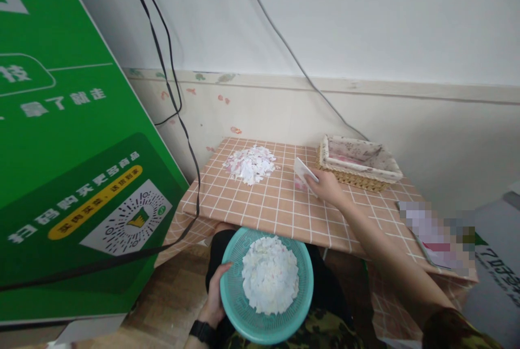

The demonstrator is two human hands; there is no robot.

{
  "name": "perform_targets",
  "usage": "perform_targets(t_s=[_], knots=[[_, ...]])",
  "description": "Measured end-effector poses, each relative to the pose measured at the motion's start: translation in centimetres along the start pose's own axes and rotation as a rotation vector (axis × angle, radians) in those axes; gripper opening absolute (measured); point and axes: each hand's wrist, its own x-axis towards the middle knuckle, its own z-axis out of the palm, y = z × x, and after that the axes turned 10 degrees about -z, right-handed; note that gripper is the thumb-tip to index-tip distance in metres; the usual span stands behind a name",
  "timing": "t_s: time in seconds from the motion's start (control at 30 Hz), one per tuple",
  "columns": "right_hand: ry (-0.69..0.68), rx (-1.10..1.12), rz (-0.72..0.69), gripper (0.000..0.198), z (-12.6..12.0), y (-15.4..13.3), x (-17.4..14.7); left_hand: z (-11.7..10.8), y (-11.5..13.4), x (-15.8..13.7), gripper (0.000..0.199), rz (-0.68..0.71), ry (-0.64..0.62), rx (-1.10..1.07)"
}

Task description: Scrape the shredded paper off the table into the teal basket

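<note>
My left hand (216,296) grips the left rim of a teal plastic colander (305,284), which rests on my lap just below the table edge. A mound of small white paper scraps (270,276) fills its middle. Over the table, my right hand (327,186) is closed on a thin white card (303,168), held tilted. A pinkish patch (299,182) shows under the card; whether it is part of it I cannot tell. To the left of this hand, a pile of white and pale pink paper scraps (251,165) lies on the checked tablecloth (260,202).
Behind my right hand stands a wicker basket (357,176) with a cloth lining. A printed sheet or booklet (430,235) lies at the table's right end. A green sign panel (81,137) rises at left, with a dark strap (190,154) hanging before the wall.
</note>
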Motion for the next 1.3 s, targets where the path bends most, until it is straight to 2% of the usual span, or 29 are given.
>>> perform_targets(t_s=[0.1, 0.23, 0.43, 0.6, 0.73, 0.87, 1.03, 1.3], knots=[[0.002, 0.012, 0.001, 0.038, 0.0, -0.1, -0.2, -0.2, 0.0, 0.1, 0.021, 0.021, -0.014, 0.003], [-0.081, 0.027, -0.09, 0.038, -1.1, -0.4, -0.2, -0.5, 0.0, 0.3, 0.023, 0.026, -0.021, -0.006], [0.011, 0.166, -0.116, 0.048, -2.7, -2.3, 0.7, -0.4, 0.1, 0.3, 0.02, 0.004, -0.007, -0.024], [-0.013, 0.219, -0.225, 0.042, -1.7, -5.2, 3.7, -0.3, 0.0, 0.2, 0.021, 0.018, 0.001, -0.023], [-0.056, 0.197, -0.274, 0.033, -0.3, -6.2, 7.0, -0.2, 0.1, 0.0, 0.019, 0.035, 0.025, -0.007], [-0.12, 0.124, -0.329, 0.032, -0.2, -6.2, 9.3, -0.2, 0.1, -0.1, 0.02, -0.006, 0.01, -0.006], [-0.185, 0.157, -0.338, 0.037, -1.1, -5.5, 10.7, -0.1, 0.1, 0.0, 0.02, 0.002, -0.008, -0.018], [-0.3, 0.369, -0.382, 0.037, -1.2, -4.9, 11.0, -0.4, -0.1, 0.6, 0.024, -0.021, -0.045, -0.026]])
